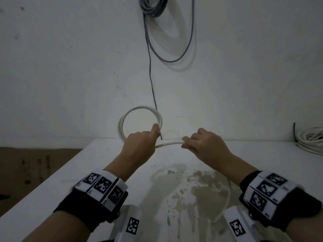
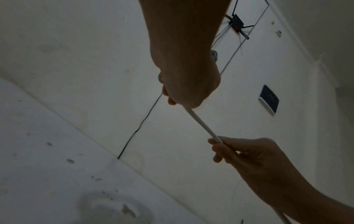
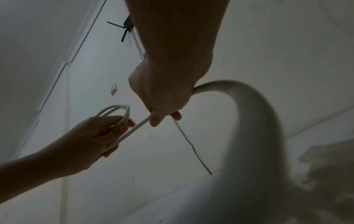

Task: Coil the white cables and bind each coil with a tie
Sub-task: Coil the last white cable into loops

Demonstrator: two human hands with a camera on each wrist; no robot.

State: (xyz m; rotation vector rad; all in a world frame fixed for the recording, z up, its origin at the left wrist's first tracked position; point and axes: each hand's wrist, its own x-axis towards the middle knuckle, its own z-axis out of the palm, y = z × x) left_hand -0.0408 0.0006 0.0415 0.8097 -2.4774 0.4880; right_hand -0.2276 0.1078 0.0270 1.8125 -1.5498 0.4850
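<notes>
**White cable, half wound, fed loop by loop**

White cable [image 1: 170,143] runs taut between my two hands above the desk [image 1: 104,154]. My left hand [image 1: 138,145] is curled round the coil [image 1: 139,109] with the thumb pressed on top, so the finished loops stay stacked and upright instead of springing apart. My right hand [image 1: 208,145] pinches the free length just beside it, fingers wrapped round the cable; I judge that this keeps the next stretch straight and lets me steer it up into another loop. Behind that hand the cable arcs back down, as the right wrist view shows, and a faint white line trails over the stained desk toward me, so there is slack left to wind. No tie is in sight, and binding comes later, I think.

Farther out, another bundle of white cable [image 1: 310,139] lies at the far right of the desk, probably waiting its turn. On the wall hang grey cable loops [image 1: 174,59] and a thin black wire [image 1: 150,67], which runs down behind the coil.
</notes>
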